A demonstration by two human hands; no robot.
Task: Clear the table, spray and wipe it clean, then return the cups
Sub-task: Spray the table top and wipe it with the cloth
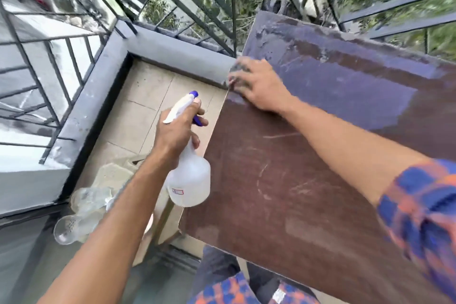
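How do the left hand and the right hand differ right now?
The left hand grips the spray bottle by its neck; the right hand presses a grey cloth. The left hand is held up beside the table; the right hand rests on the table at its left edge. Both forearms are bare.

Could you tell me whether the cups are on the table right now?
No, the clear cups are down on the floor, left of the table.

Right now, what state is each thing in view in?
Bottle: held at the neck by left hand, beside the table edge.
Cloth: pressed on the table's far left edge under right hand.
Table: far part wet, near part dry.
Cups: off the table, down at left.
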